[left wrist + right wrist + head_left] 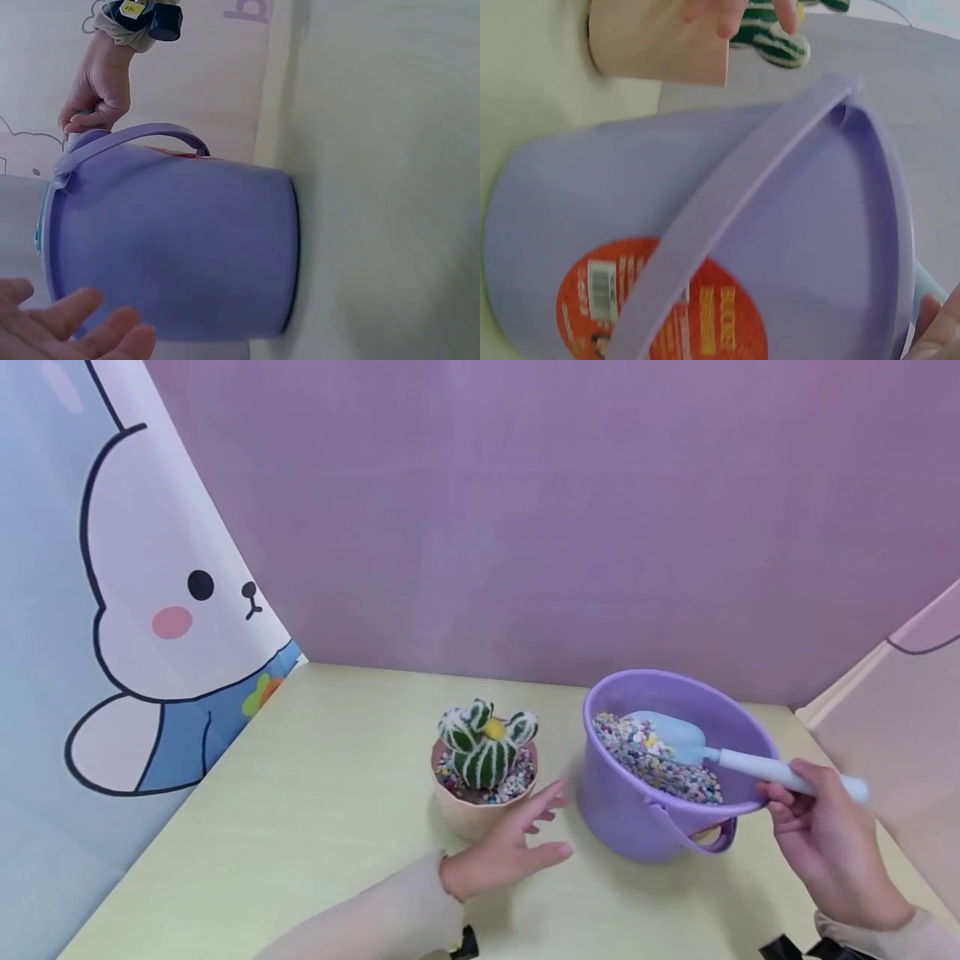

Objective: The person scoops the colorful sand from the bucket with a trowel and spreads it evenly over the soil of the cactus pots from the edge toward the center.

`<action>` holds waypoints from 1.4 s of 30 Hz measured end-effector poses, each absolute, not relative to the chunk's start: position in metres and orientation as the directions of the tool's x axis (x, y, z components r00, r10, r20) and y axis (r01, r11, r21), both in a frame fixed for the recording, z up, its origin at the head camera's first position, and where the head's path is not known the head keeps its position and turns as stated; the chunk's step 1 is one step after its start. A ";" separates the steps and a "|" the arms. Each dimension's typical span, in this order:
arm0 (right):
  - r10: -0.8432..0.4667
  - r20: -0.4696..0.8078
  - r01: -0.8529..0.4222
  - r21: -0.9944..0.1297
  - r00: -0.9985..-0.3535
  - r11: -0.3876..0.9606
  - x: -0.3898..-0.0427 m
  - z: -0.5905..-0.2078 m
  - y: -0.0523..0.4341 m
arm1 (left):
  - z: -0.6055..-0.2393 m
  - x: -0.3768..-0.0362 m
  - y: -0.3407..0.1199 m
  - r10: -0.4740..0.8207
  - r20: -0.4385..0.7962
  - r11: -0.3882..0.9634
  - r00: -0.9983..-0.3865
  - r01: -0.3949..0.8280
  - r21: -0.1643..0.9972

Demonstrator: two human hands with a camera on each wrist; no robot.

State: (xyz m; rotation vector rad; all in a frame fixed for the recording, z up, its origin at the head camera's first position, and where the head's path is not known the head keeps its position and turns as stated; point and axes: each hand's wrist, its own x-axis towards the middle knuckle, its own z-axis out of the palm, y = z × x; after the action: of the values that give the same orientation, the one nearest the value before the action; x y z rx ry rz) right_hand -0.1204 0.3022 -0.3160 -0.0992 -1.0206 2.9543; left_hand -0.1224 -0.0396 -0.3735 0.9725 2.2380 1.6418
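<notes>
A purple bucket (637, 814) holding colourful gravel (660, 764) stands on the pale yellow table (300, 810). My right hand (821, 835) grips the handle of a light blue scoop (675, 737), whose blade lies on the gravel inside the bucket. Left of the bucket stands a beige pot (468, 814) with a green striped cactus (487, 743) and gravel round its base. My left hand (517, 847) hovers with fingers straight, just in front of the pot and beside the bucket, holding nothing. The left wrist view shows the bucket (180, 247) side-on; the right wrist view shows its handle (735, 217) and a red sticker (667, 307).
A purple wall (525, 510) closes the back of the table. A curtain with a cartoon rabbit (142, 602) hangs on the left, and a pale pink panel (900, 727) stands on the right. Bare tabletop lies to the left of the pot.
</notes>
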 end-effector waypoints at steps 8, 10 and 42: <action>0.021 -0.012 -0.010 -0.622 -1.000 -0.783 -0.113 -0.314 0.285 | -0.372 -0.105 -0.096 0.717 0.257 0.115 -0.648 0.473 0.873; 0.010 -0.001 -0.007 -0.618 -1.000 -0.786 -0.112 -0.313 0.283 | -0.372 -0.105 -0.109 0.719 0.301 0.100 -0.627 0.522 0.847; -0.083 0.021 0.036 -0.772 -0.996 -0.635 -0.084 -0.331 0.202 | -0.378 -0.204 -0.214 0.522 0.233 0.237 -0.820 0.402 0.884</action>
State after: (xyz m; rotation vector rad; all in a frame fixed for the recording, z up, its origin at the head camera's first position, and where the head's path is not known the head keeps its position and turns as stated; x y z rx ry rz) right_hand -0.0843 0.2025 -0.3315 0.0870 -1.3670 2.9002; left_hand -0.2044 -0.2141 -0.3783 0.8945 2.3817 1.6475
